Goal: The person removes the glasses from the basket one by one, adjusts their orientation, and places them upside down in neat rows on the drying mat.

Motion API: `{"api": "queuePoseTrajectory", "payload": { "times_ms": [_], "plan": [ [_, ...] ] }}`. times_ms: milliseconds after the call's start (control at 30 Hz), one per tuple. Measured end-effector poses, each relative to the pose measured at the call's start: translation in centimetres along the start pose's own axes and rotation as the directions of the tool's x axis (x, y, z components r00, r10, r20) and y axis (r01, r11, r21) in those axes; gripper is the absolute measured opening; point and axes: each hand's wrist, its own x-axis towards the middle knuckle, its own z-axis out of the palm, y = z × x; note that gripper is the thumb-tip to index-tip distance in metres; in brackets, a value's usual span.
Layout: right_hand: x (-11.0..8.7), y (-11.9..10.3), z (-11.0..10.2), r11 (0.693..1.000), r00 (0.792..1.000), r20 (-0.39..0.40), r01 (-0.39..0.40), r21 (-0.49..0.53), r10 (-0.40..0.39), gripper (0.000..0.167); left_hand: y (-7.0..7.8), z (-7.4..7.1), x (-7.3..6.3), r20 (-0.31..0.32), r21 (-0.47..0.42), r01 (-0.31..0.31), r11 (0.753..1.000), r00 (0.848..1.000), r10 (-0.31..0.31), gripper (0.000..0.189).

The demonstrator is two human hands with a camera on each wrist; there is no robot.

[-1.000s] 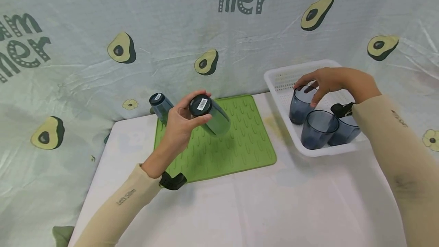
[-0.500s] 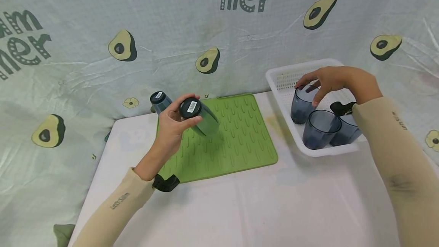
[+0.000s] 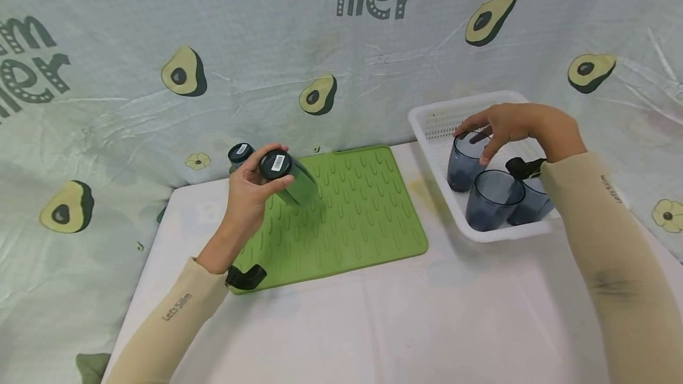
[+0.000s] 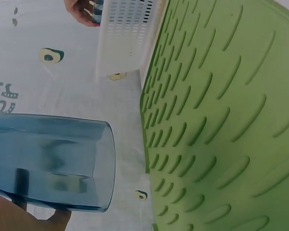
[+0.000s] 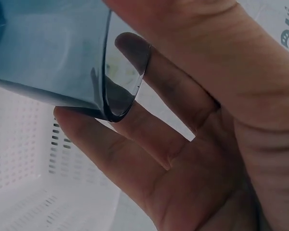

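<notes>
Okay, fingers point(image 3: 257, 156) of the left hand point(image 3: 246, 188) gripped the upturned glass point(image 3: 296, 184) near its base, long axis slanted, rim down, green mat point(image 3: 352, 218) below; right hand point(image 3: 514, 124), well apart, held a second glass point(image 3: 464, 166) by its rim in the basket point(image 3: 440, 126).

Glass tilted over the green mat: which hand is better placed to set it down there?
Probably the left. The left hand grips the tilted glass, mouth downward, above the green mat; the right hand is at the white basket, holding another glass by its rim.
</notes>
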Motion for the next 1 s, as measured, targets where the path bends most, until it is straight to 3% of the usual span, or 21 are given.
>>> {"api": "queuePoseTrajectory", "payload": {
  "times_ms": [400, 667, 1000],
  "plan": [
    [0.0, 0.1, 0.0, 1.0, 1.0, 0.001, 0.006, -0.013, -0.006, 0.094, -0.8, -0.8, 0.7, -0.025, 0.053, 0.0, 0.999, 1.0, 0.001, 0.062],
    [0.1, 0.2, 0.2, 0.999, 1.0, -0.002, 0.002, 0.044, -0.002, 0.093, -1.2, -1.3, 1.2, -0.025, 0.105, 0.005, 0.994, 1.0, -0.002, 0.06],
    [0.1, 0.2, 0.2, 1.0, 1.0, -0.01, 0.006, 0.026, -0.006, 0.093, -1.7, -1.5, 2.1, -0.074, 0.126, 0.025, 0.992, 0.997, -0.016, 0.057]
  ]
}}
